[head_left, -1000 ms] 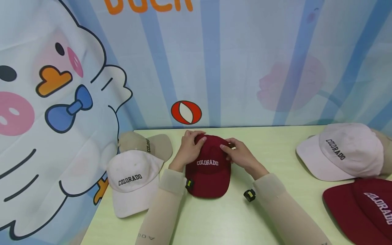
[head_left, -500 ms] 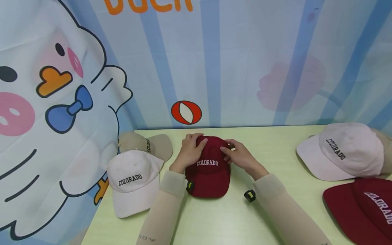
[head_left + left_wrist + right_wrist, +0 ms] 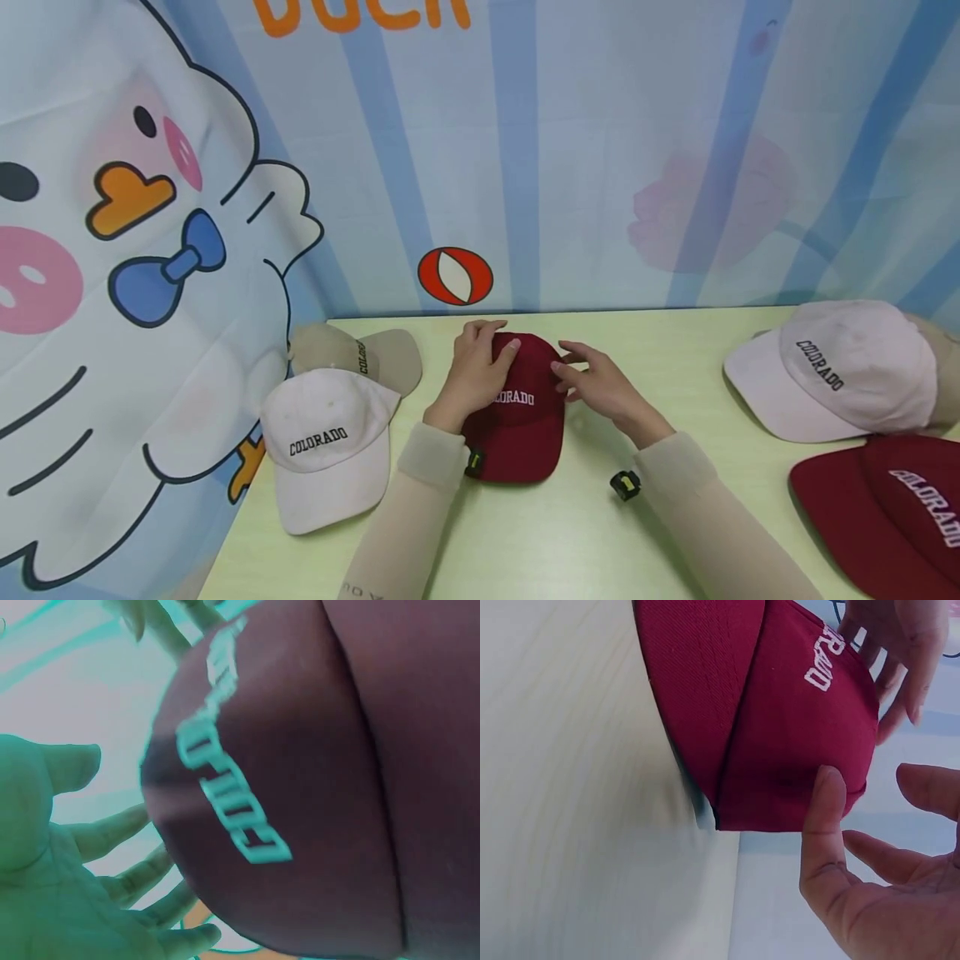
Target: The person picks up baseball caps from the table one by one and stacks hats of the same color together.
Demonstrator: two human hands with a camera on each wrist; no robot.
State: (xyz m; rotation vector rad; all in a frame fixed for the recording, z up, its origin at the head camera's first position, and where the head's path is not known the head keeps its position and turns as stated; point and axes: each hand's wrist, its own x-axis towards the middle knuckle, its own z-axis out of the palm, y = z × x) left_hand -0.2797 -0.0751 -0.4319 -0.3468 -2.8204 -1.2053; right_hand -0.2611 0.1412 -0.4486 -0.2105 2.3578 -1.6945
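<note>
A dark red baseball cap (image 3: 525, 442) with white COLORADO lettering sits on the table, its brim toward me. My left hand (image 3: 476, 371) is at the crown's left side, hiding the first letters in the head view. The left wrist view shows that hand's fingers (image 3: 112, 832) spread and loosely extended, fingertips at the edge of the crown. At the crown's right side is my right hand (image 3: 603, 387). Its thumb tip overlaps the red fabric in the right wrist view, while the other fingers (image 3: 885, 859) stand relaxed and spread behind the cap.
On the left, a white cap (image 3: 326, 450) partly overlaps a beige cap (image 3: 393, 358). To the right, a pale cap (image 3: 847, 375) stands before another beige cap (image 3: 941, 358), with a second red cap (image 3: 862, 500) nearer. Behind the table (image 3: 540, 542) hangs a duck-printed cloth (image 3: 585, 167).
My left hand has shifted right over the crown, covering part of the lettering. My right hand has moved slightly right, its fingers loosening from the cap's side. The red cap stays in place.
</note>
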